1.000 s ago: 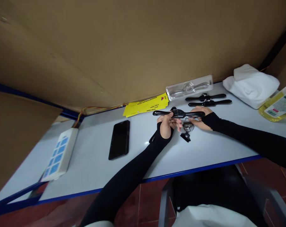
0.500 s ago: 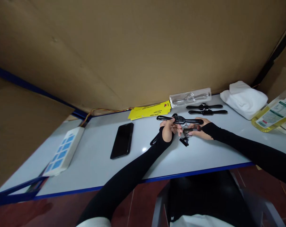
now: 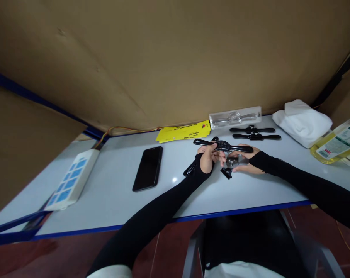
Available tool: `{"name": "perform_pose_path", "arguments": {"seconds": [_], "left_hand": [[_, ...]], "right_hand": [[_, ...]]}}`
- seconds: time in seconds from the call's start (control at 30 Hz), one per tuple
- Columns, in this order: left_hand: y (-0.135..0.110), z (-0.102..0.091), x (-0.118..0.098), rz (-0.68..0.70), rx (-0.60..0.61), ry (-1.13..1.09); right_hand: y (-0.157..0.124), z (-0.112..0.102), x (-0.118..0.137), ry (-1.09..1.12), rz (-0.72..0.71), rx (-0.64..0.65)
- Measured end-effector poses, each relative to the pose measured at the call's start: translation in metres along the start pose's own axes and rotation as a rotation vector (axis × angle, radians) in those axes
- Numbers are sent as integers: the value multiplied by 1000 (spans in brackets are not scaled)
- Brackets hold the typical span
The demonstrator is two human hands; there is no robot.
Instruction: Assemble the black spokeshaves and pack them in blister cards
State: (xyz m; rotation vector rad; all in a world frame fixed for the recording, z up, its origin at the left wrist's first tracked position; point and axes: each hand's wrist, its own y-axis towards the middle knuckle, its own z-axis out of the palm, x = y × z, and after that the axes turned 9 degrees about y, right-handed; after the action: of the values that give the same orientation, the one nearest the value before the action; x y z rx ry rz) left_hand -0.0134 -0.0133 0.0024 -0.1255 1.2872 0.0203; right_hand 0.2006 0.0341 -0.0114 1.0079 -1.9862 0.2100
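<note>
From the head view, gripping a black spokeshave near its left handle with the left hand, just above the white surface, and pinching a small silvery part beneath its middle with the right hand, in front of two more spokeshaves.

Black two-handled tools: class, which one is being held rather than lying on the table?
The tool nearest the person, raised in the left hand; the pair farther back lies flat on the table beside the clear pack.
</note>
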Motion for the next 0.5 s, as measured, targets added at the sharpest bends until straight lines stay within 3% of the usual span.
{"name": "perform_pose_path", "arguments": {"seconds": [0.13, 0.27, 0.5], "left_hand": [[-1, 1, -1, 9, 1, -5], [-3, 3, -3, 1, -15, 3], [-6, 5, -5, -1, 11, 3]], "right_hand": [[2, -2, -1, 22, 13, 35], [2, -4, -1, -45, -81, -5], [5, -8, 8, -102, -104, -56]]}}
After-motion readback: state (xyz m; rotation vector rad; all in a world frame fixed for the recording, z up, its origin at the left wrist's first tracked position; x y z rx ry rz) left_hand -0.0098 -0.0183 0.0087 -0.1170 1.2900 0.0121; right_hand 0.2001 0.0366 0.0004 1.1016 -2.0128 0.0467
